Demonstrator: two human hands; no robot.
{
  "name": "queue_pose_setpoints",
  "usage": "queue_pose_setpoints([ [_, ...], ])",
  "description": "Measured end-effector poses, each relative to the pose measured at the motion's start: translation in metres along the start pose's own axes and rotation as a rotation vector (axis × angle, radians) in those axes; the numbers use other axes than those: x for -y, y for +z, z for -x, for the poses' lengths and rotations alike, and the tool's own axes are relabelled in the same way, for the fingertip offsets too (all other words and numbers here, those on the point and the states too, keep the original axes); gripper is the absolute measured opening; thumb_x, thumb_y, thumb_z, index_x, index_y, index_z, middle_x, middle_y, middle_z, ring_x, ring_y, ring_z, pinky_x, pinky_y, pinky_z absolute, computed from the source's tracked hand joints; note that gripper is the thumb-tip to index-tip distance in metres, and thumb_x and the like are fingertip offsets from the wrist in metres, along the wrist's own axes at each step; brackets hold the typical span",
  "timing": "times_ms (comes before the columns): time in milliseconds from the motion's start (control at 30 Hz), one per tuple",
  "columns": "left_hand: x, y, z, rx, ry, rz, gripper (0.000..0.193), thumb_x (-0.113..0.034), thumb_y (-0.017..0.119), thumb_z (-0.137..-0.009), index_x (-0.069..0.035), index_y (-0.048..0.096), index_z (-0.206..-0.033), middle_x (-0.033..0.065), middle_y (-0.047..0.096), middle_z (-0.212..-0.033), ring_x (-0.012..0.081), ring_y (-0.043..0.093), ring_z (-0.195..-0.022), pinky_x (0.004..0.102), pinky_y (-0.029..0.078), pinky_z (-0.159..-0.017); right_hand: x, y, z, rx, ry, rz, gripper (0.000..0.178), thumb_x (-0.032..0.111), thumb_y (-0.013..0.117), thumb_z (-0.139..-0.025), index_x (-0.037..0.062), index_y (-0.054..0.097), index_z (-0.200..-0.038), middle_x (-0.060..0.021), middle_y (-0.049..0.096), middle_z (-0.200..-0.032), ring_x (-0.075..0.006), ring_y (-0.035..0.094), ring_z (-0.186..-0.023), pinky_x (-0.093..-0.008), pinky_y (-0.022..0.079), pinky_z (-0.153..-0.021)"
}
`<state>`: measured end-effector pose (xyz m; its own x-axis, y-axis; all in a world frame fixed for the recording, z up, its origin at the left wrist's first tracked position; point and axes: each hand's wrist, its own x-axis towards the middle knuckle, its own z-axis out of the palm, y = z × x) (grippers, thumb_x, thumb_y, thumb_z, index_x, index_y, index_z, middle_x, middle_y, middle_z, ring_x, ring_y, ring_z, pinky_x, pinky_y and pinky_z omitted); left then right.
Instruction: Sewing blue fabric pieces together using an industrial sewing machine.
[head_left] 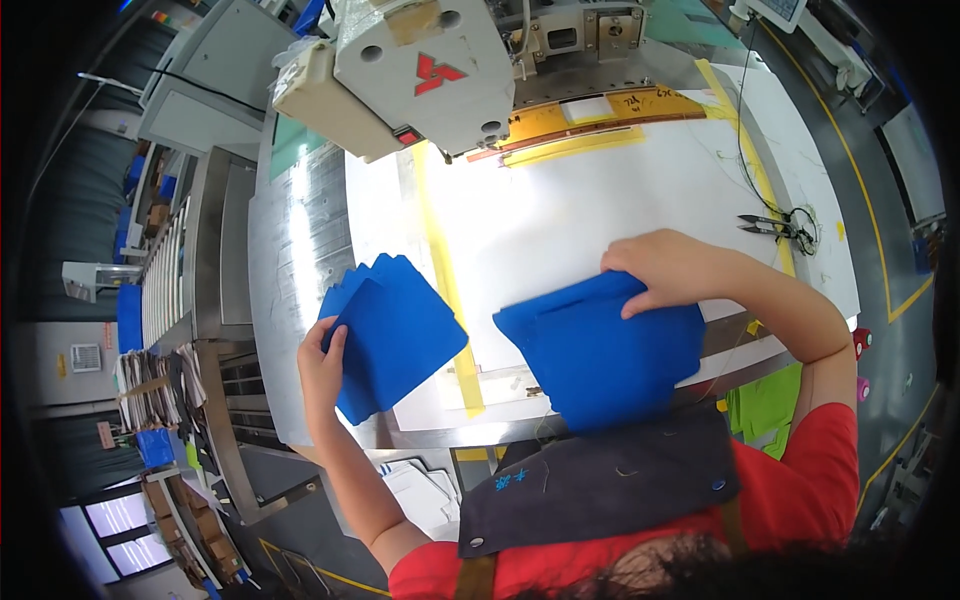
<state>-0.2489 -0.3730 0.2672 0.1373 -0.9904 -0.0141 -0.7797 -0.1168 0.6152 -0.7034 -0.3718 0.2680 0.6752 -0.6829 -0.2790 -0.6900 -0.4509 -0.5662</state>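
Grip of the left hand (322, 368) pinched, between thumb and fingers, the left edge of a fanned blue stack (405, 335) on the left of the tabletop (275, 340). On the right, I saw the right hand (672, 268) pinching the far edge of a second blue stack (610, 345), which overlapped the tabletop's near edge. Dark snips (770, 226) lay farther right.

Snips (765, 226): dark, on my right, beside a tangled cord (804, 231).
Green cloth (768, 403): low on my right.
Papers (147, 390): stacked on my left, above a blue bin (155, 448).
Brown boxes (207, 524): on a rack (177, 520), to my left.
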Motion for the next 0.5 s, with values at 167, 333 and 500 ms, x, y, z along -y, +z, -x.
queue_pose_setpoints([
  [167,-0.042,-0.003,-0.004,0.087,0.103,0.296,0.015,-0.011,0.062,-0.090,0.002,0.065,-0.098,0.0023,0.065,-0.083,0.0087,0.055,-0.075,0.0226,0.043,-0.071,0.003,-0.020,0.003,-0.037,0.007,-0.021,0.055,0.051,0.059,-0.085,0.0044,0.058,-0.114,-0.0124,0.061,-0.101,-0.0292,0.059,-0.099,-0.0377,0.046,-0.086],
  [333,-0.095,0.030,-0.023,0.242,0.199,0.648,0.013,-0.010,0.061,-0.091,-0.001,0.064,-0.100,0.0008,0.064,-0.084,0.0063,0.055,-0.075,0.0203,0.043,-0.070,0.001,-0.013,-0.040,-0.690,-0.404,0.561,0.063,0.027,0.066,-0.082,0.0201,0.042,-0.139,-0.0049,0.032,-0.151,-0.0248,0.034,-0.137,-0.0498,0.034,-0.106],
  [500,-0.092,0.068,-0.058,0.390,-0.047,0.648,0.015,-0.011,0.059,-0.092,-0.003,0.062,-0.105,0.0005,0.064,-0.083,0.0056,0.056,-0.071,0.0196,0.044,-0.064,-0.008,-0.003,-0.081,-0.654,-0.709,0.608,0.045,0.012,0.053,-0.087,0.0145,0.049,-0.132,-0.0067,0.047,-0.140,-0.0243,0.041,-0.132,-0.0456,0.036,-0.108],
])
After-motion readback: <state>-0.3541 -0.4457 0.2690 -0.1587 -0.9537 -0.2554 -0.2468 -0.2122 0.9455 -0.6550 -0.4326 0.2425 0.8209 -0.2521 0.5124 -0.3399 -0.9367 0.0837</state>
